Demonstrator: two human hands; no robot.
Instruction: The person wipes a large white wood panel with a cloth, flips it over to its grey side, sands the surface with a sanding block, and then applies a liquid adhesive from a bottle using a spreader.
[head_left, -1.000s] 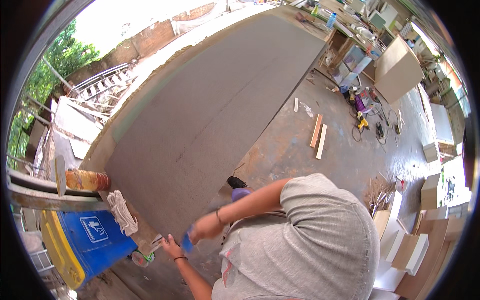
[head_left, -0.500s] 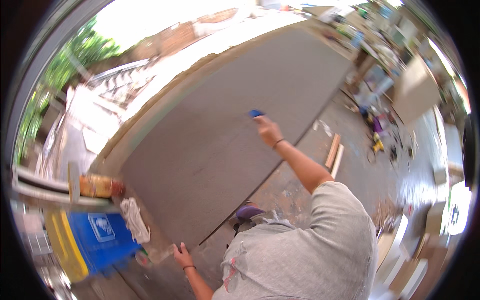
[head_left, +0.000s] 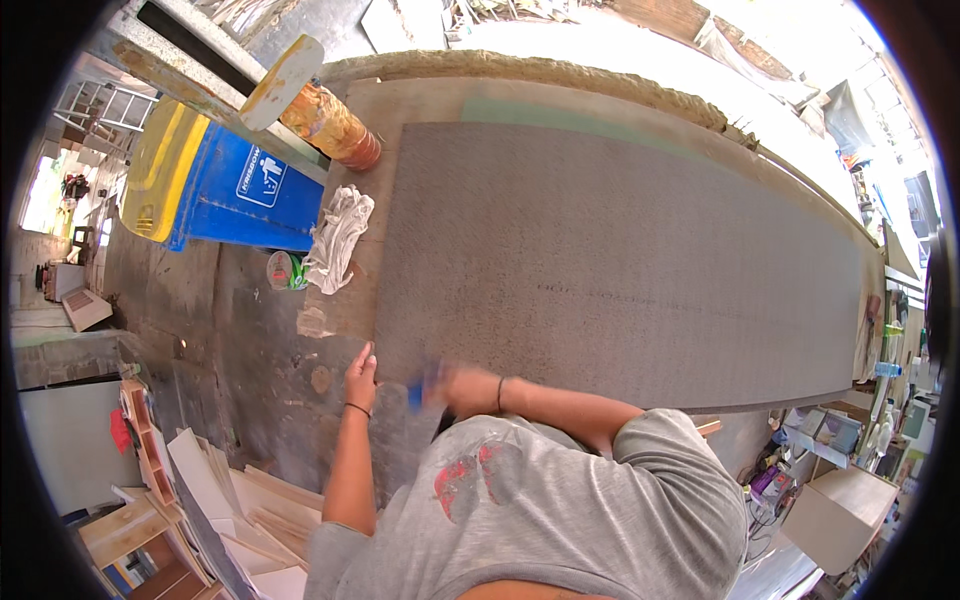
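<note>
A long dark grey panel point(head_left: 620, 250) lies flat on a worktable, its surface dull, with a faint line of specks across it. My left hand point(head_left: 362, 380) is at the panel's near left corner, fingers stretched out; whether it touches the edge I cannot tell. My right hand point(head_left: 462, 388), smeared by motion, is closed on a small blue block point(head_left: 418, 392) at the near edge of the panel, close to my body. The blue block is too blurred to tell its exact kind.
Left of the panel lie a crumpled whitish cloth point(head_left: 340, 240) and a stained roll-shaped thing point(head_left: 335, 125). Beyond them stands a blue bin point(head_left: 250, 190) with a yellow lid, with a small can point(head_left: 284, 270) by it. Wood offcuts point(head_left: 250, 510) lean at the lower left. A pale box point(head_left: 838, 515) stands at right.
My right hand has swept from the middle of the panel back toward my body and left hand, still holding the blue block. The view has turned; my left hand stays near the corner.
</note>
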